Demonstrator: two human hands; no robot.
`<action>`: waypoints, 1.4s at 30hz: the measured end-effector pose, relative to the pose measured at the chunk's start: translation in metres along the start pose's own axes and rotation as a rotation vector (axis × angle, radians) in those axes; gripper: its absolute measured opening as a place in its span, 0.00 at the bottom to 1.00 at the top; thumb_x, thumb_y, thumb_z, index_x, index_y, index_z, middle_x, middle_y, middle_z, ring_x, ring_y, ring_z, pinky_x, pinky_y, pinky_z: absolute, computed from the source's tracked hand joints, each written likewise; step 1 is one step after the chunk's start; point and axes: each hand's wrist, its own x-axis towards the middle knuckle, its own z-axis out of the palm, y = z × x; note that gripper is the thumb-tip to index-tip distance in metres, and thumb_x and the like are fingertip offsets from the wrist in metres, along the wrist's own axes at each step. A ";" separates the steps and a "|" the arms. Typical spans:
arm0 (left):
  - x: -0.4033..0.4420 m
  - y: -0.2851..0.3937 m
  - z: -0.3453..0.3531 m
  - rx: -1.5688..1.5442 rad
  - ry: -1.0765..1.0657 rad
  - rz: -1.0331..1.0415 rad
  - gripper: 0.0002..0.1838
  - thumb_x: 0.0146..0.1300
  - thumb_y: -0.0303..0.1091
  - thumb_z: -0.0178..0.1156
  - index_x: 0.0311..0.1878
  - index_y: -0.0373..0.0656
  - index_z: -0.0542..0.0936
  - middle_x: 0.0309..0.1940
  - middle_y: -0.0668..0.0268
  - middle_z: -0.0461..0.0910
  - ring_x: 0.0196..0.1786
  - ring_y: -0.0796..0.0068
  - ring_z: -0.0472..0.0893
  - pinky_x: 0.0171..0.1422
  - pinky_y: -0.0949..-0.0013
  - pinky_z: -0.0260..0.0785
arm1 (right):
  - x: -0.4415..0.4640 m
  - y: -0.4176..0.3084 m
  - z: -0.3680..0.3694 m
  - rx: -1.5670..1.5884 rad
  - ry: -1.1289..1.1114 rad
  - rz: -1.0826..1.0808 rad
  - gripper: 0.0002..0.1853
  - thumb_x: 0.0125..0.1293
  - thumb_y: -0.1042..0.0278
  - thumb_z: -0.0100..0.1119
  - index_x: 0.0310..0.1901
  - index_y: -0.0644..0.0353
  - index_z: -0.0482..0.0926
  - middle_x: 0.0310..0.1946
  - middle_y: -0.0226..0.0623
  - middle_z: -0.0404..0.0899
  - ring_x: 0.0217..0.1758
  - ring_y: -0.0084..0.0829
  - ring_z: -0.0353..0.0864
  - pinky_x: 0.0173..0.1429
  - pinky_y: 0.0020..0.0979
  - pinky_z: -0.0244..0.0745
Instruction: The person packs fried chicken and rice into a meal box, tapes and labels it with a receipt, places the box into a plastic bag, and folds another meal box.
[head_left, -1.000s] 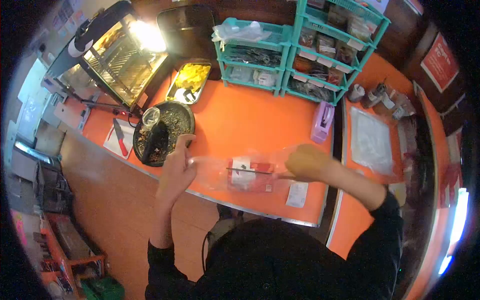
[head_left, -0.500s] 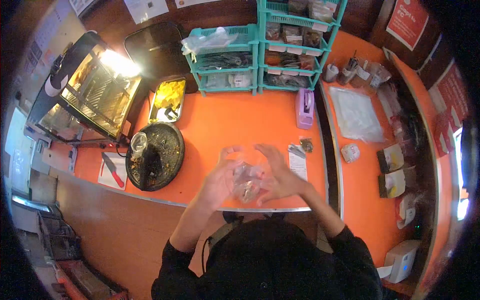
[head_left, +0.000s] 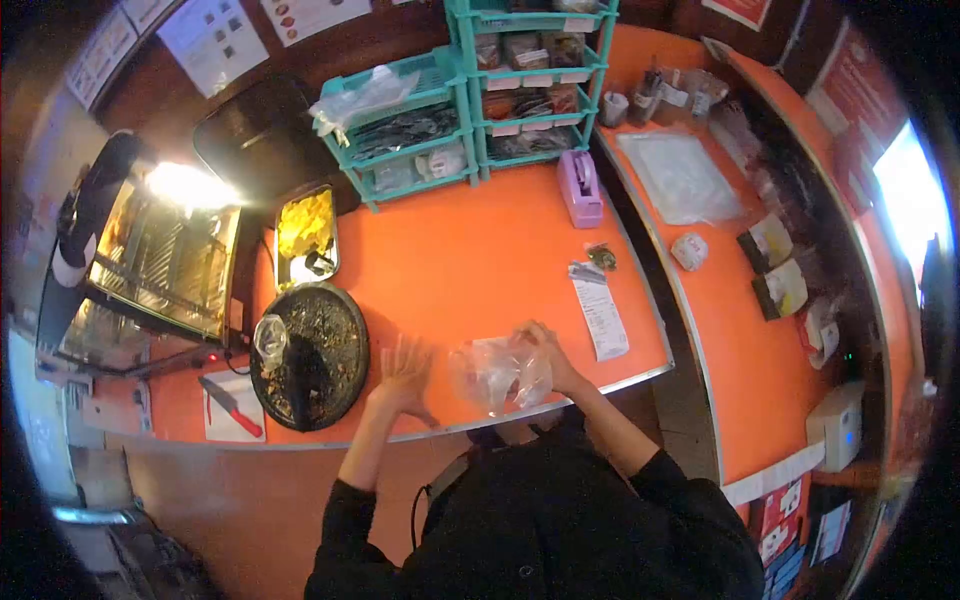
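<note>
A clear plastic bag (head_left: 497, 376) lies near the front edge of the orange counter (head_left: 440, 260), with something reddish showing through it that I cannot make out. My right hand (head_left: 548, 355) has its fingers curled over the bag's upper right side. To the left of the bag and apart from it, my left hand (head_left: 405, 382) is spread with its fingers pointing away from me, and it holds nothing. The round black tray (head_left: 355, 355) with dark crumbs is just left of that hand.
A knife (head_left: 236, 410) lies on a white board at the left, below a lit glass display case (head_left: 165, 270). A metal tray (head_left: 290, 268) holds yellow food. Teal shelves (head_left: 470, 130), a purple tape dispenser (head_left: 580, 190) and a receipt (head_left: 602, 318) are further right.
My left hand has moved off the bag to the left and opened flat. My right hand has closed on the bag's side. The camera view has turned.
</note>
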 end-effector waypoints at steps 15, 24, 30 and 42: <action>0.096 0.105 0.018 0.027 0.150 0.244 0.41 0.60 0.62 0.50 0.71 0.47 0.58 0.73 0.56 0.51 0.75 0.53 0.49 0.76 0.51 0.42 | 0.036 -0.032 0.017 -0.682 -0.158 0.032 0.30 0.60 0.63 0.54 0.66 0.30 0.65 0.70 0.31 0.56 0.74 0.37 0.53 0.74 0.53 0.44; 0.143 0.092 0.089 -0.692 0.642 -0.030 0.32 0.67 0.59 0.45 0.65 0.45 0.63 0.59 0.54 0.68 0.61 0.60 0.68 0.64 0.48 0.57 | -0.011 -0.034 -0.011 -0.251 0.035 0.097 0.29 0.57 0.67 0.54 0.63 0.53 0.65 0.63 0.44 0.63 0.71 0.41 0.58 0.71 0.53 0.50; 0.104 0.083 -0.022 -1.684 0.470 -0.241 0.29 0.69 0.57 0.42 0.61 0.43 0.67 0.52 0.57 0.73 0.53 0.65 0.73 0.58 0.54 0.65 | -0.023 0.027 -0.023 -0.559 -0.017 -0.023 0.37 0.54 0.61 0.62 0.67 0.53 0.60 0.68 0.43 0.59 0.71 0.41 0.59 0.69 0.49 0.55; 0.004 0.045 -0.069 -1.721 0.387 -0.021 0.20 0.69 0.47 0.50 0.54 0.41 0.72 0.42 0.63 0.73 0.44 0.73 0.73 0.50 0.69 0.67 | 0.034 -0.025 -0.039 0.736 -0.029 -0.093 0.51 0.50 0.46 0.71 0.68 0.62 0.53 0.67 0.48 0.58 0.69 0.41 0.61 0.72 0.43 0.58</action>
